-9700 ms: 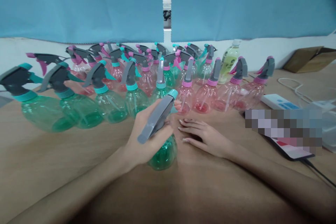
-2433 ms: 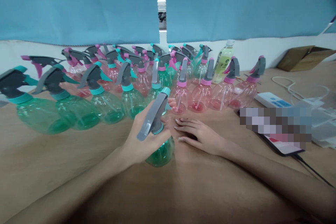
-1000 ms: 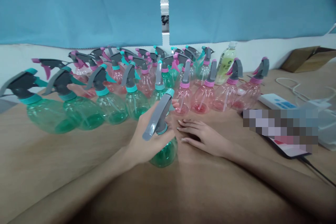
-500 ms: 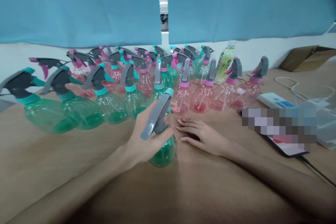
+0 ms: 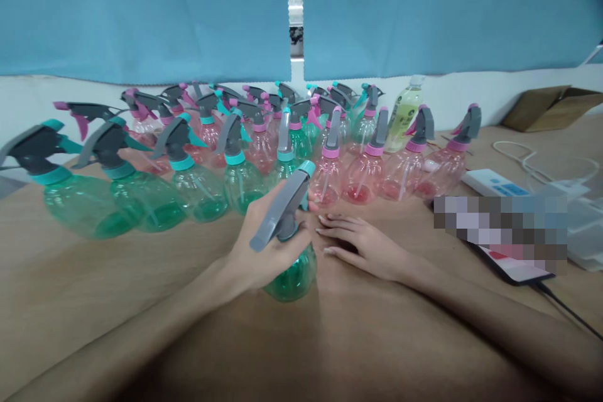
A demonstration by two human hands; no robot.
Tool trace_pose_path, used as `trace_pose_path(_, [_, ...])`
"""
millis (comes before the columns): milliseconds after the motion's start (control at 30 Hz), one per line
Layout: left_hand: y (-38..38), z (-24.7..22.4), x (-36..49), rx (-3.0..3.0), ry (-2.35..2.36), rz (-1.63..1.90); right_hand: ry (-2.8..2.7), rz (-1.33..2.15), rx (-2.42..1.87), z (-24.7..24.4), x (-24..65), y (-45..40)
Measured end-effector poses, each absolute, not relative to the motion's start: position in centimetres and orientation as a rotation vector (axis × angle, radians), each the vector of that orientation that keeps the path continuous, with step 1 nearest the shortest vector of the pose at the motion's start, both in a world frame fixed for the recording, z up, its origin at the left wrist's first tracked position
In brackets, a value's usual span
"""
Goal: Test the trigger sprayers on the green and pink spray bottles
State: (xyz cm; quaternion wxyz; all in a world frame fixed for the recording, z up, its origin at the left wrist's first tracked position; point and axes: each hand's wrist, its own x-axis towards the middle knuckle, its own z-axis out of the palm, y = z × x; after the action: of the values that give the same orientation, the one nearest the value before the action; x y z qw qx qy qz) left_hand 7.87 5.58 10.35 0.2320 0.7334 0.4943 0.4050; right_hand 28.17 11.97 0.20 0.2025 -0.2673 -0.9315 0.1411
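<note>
My left hand (image 5: 264, 242) is wrapped round the neck of a green spray bottle (image 5: 293, 276) with a grey and teal trigger head. The bottle stands on the table near the middle, its trigger side partly hidden behind my fingers. To its right, my right hand (image 5: 360, 242) rests palm down on the tabletop, fingers stretched out and holding nothing. Its fingertips are just short of the bottle. Behind my hands stand a row of green spray bottles (image 5: 200, 191) on the left and pink spray bottles (image 5: 362, 176) on the right.
More spray bottles crowd the rear of the wooden table (image 5: 188, 301). A drink bottle (image 5: 407, 110) stands behind the pink ones. At right lie a phone (image 5: 522, 267) with a cable, a white power strip (image 5: 494, 183), clear plastic (image 5: 584, 220) and a cardboard box (image 5: 553, 107).
The head of the held spray bottle has tipped very slightly. Both hands stay in almost the same place, and the bottles behind have not moved.
</note>
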Motion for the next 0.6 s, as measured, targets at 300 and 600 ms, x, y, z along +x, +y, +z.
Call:
trace_pose_path(300, [5.86,9.83,7.73,2.097,1.400,1.094,-2.594,0.414,-0.754,0.27,28.17,11.92])
trace_pose_path(600, [5.77,9.82,7.75,2.032,1.310,1.082,-2.585,0.419,-0.759,0.32,28.16,11.90])
